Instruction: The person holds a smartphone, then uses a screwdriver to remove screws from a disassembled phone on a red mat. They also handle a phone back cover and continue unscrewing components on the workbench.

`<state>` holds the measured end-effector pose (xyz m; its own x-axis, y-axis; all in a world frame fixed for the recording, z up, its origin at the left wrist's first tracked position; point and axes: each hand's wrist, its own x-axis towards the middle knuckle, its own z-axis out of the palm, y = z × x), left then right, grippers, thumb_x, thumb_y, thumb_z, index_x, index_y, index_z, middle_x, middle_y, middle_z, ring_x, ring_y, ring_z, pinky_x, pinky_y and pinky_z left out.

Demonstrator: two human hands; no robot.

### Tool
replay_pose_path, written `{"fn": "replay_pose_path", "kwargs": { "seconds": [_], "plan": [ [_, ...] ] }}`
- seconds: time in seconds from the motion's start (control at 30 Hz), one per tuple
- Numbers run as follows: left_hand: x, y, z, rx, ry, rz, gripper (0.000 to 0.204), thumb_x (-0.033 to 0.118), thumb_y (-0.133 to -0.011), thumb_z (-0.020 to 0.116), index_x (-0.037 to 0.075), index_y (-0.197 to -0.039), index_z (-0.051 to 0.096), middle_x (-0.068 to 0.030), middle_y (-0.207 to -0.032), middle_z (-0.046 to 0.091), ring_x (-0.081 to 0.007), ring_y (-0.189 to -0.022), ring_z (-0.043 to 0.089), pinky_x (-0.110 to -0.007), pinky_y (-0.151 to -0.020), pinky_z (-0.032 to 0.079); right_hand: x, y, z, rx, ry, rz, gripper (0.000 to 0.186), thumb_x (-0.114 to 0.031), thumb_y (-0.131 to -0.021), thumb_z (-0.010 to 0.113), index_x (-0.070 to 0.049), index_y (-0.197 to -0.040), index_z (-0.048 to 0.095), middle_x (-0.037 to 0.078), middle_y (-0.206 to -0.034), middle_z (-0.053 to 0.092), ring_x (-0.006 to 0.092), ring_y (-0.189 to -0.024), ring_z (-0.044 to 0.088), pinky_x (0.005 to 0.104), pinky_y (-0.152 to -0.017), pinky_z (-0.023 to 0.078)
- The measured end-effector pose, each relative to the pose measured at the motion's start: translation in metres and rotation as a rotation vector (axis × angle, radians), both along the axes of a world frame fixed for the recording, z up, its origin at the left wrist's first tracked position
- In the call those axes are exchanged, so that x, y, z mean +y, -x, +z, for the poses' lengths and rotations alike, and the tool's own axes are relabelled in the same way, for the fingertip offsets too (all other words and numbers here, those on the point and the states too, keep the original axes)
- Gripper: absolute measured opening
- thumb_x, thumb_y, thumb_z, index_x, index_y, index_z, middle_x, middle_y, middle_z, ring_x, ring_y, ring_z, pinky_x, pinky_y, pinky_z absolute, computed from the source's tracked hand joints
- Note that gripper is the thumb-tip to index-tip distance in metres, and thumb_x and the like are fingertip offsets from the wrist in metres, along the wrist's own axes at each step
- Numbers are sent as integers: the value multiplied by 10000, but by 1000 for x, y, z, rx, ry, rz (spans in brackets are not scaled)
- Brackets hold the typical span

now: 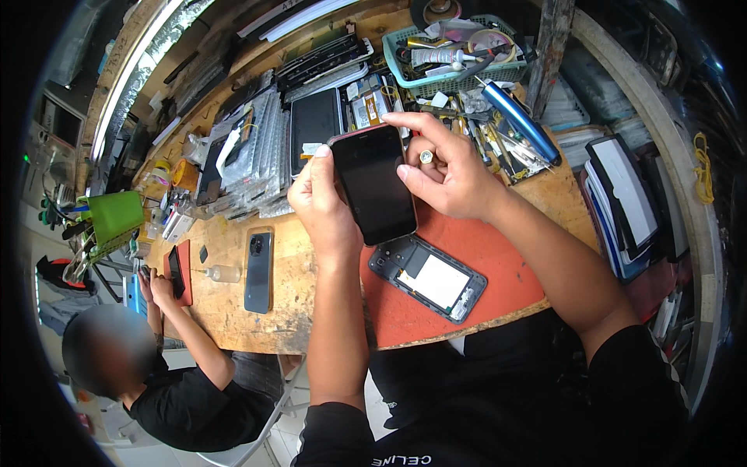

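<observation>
- Left hand (323, 206): grip closed on the left edge of a black panel (375, 187), whether whole phone or loose screen cannot be told.
- Right hand (455, 167): grip pinching the panel's upper right corner, forefinger above, thumb at the side.
- Panel: held raised over the tabletop (222, 323), black face up.
- Open phone (428, 278): below, on the red mat (510, 265); its opening appears done, while closing appears undone, the interior lying exposed.
- Second phone (258, 268): left of the mat.
- Basket (393, 62): beyond, filled with supplies.
</observation>
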<state>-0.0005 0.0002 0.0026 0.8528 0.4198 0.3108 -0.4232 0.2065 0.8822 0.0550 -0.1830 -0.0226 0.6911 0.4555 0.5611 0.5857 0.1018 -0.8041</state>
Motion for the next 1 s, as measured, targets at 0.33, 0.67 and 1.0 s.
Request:
{"fn": "replay_pose_path", "kwargs": {
  "seconds": [0.33, 0.67, 1.0],
  "plan": [
    [0, 1, 0, 9, 12, -8, 342, 190, -1146, 553, -55, -1039, 765, -64, -936, 761, -91, -789, 680, -244, -711, 553, 0, 0, 0, -6, -1, 6, 712, 9, -931, 693, -88, -1600, 469, -64, -761, 568, -1, -558, 362, 199, -537, 309],
    [2, 1, -2, -14, 19, -36, 346, 196, -1147, 556, -61, -1042, 762, -76, -950, 766, -98, -800, 691, -251, -727, 567, 4, 5, 1, 24, 36, -7, 835, -6, -880, 769, -93, -1623, 397, -28, -834, 625, 14, -558, 368, 207, -525, 312],
    [2, -1, -1, -4, 10, -15, 341, 189, -1146, 554, -57, -1033, 761, -73, -940, 761, -91, -793, 682, -247, -717, 560, 2, 5, 3, 68, 32, 19, 822, -19, -882, 751, -100, -1620, 396, -4, -821, 634, 37, -552, 397, 230, -528, 333]
  ]
}}
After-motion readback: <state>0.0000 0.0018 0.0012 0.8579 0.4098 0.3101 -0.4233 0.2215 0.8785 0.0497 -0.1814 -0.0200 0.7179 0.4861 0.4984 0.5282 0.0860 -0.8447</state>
